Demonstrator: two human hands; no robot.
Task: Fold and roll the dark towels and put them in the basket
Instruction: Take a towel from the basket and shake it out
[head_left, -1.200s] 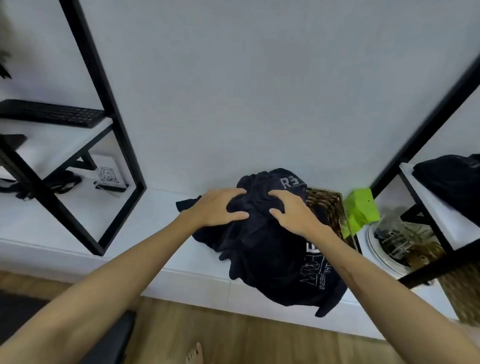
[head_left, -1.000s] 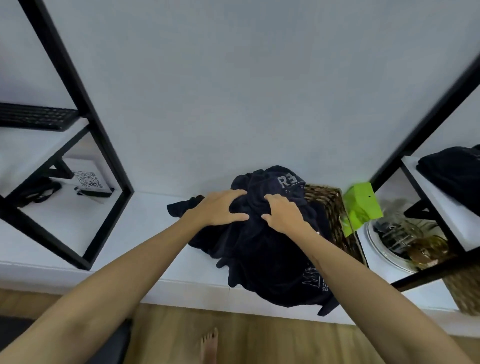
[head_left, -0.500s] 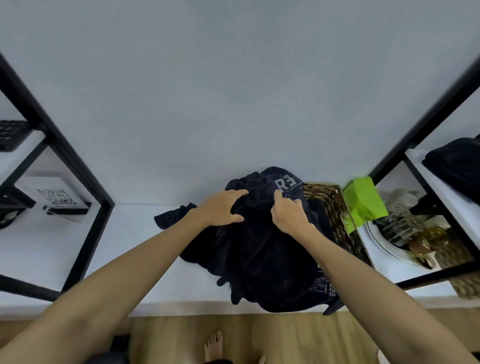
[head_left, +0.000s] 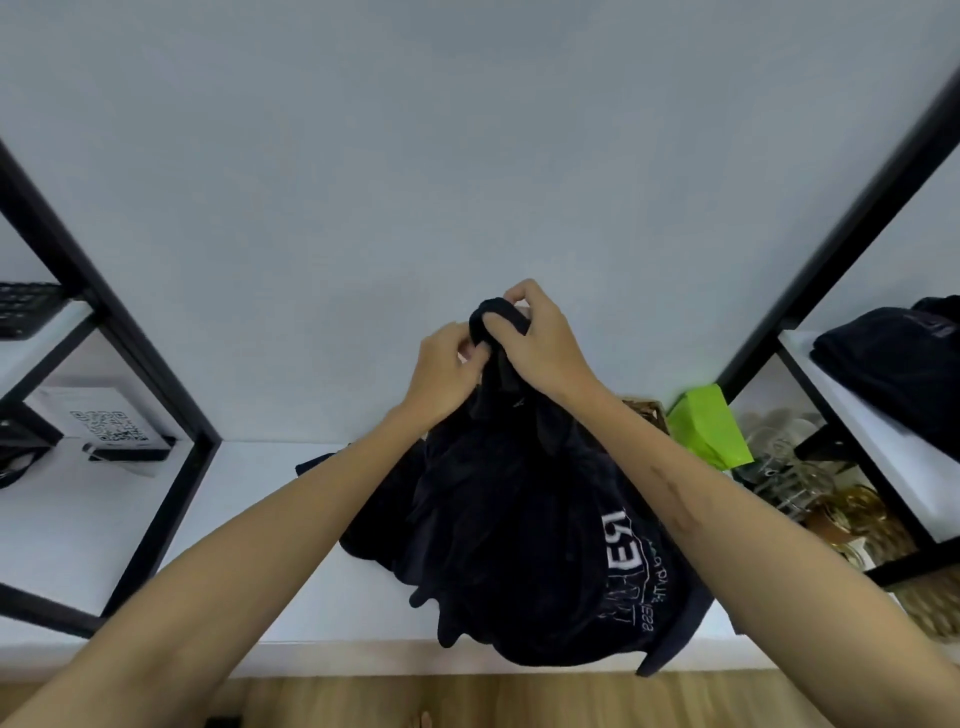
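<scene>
A dark navy towel (head_left: 519, 525) with white lettering hangs bunched from both my hands above the white shelf (head_left: 270, 561). My right hand (head_left: 540, 348) grips its top edge, raised in front of the wall. Just left of it, my left hand (head_left: 447, 369) pinches the same edge. The lower folds of the towel drape over the shelf's front edge. The wicker basket (head_left: 647, 413) is mostly hidden behind the towel and my right forearm; only a corner of its rim shows. Another dark towel (head_left: 893, 369) lies on the upper right shelf.
Black metal frame posts (head_left: 156, 415) stand left and right of the shelf. A green bag (head_left: 709, 431) and glass items (head_left: 795, 467) sit to the right of the basket. A QR-code card (head_left: 106, 428) stands at left. Wooden floor lies below.
Both hands have lifted from pressing on the heap and now hold the towel's top edge raised in the air. The lettered part has swung down to the lower right.
</scene>
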